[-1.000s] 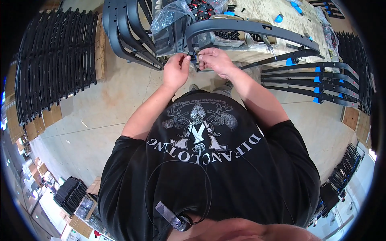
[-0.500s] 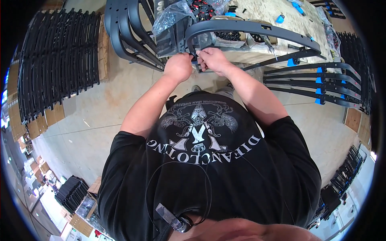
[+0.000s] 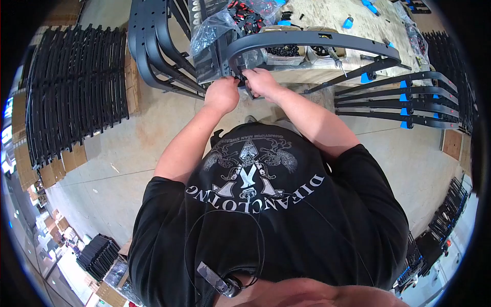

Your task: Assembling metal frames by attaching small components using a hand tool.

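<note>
A black curved metal frame [image 3: 307,39] lies over the near edge of the workbench, its left end bending down toward me. Both my hands meet at that end. My left hand [image 3: 222,95] is closed, thumb and fingertips pinched at a small dark part [image 3: 240,82] against the frame's end. Close beside it, my right hand [image 3: 263,84] is closed round the same end, thumb toward the bend. The fingers hide most of the small part, so its kind cannot be made out.
On the wooden bench [image 3: 376,30] stand boxes of small black fasteners [image 3: 286,51], a bag of red and black pieces [image 3: 246,19] and a screwdriver [image 3: 337,62]. More curved frames [image 3: 153,51] hang at left; others with blue clips [image 3: 399,97] are stacked right. Black bars [image 3: 76,87] fill a far-left stack.
The view has shifted slightly, so the bench and frame sit a little further left. My right-hand fingers have closed in tighter on the frame's end; my left hand keeps its pinch.
</note>
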